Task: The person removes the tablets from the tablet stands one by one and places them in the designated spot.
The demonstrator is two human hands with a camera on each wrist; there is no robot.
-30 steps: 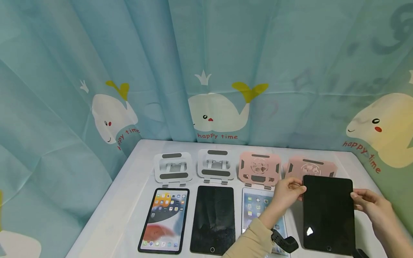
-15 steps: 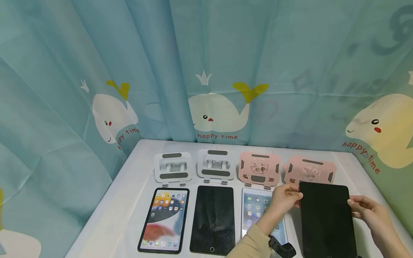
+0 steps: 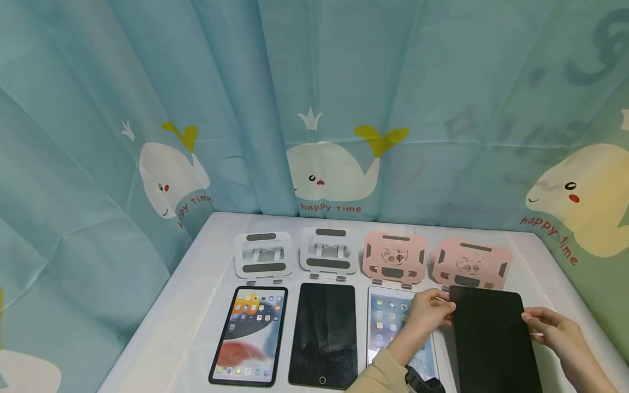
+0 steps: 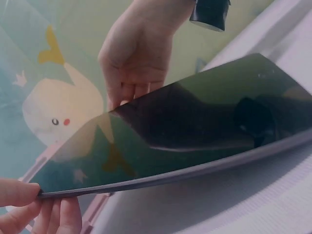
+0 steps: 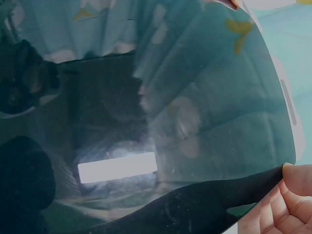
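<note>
A dark-screened tablet (image 3: 493, 339) is held between both hands on the right side, in front of a pink stand (image 3: 473, 266). My left hand (image 3: 426, 316) pinches its upper left edge, thumb on the front and fingers behind. The right hand (image 3: 557, 331) pinches the upper right edge. In the left wrist view the tablet (image 4: 204, 122) is tilted above the white cloth. The right wrist view shows its glossy face (image 5: 195, 131), with the right thumb and fingers (image 5: 297, 180) at one edge. Its bottom end is outside the head view.
Left of the held tablet lie a white tablet (image 3: 388, 314) with its screen lit, partly behind the left arm, a black tablet (image 3: 324, 333) and a lit black-framed tablet (image 3: 249, 335). Behind them are another pink stand (image 3: 395, 252) and two white stands (image 3: 328, 271) (image 3: 263, 275).
Both hands have moved the tablet down toward the person and slightly left. More of the right pink stand now shows, and the tablet's bottom has left the head view.
</note>
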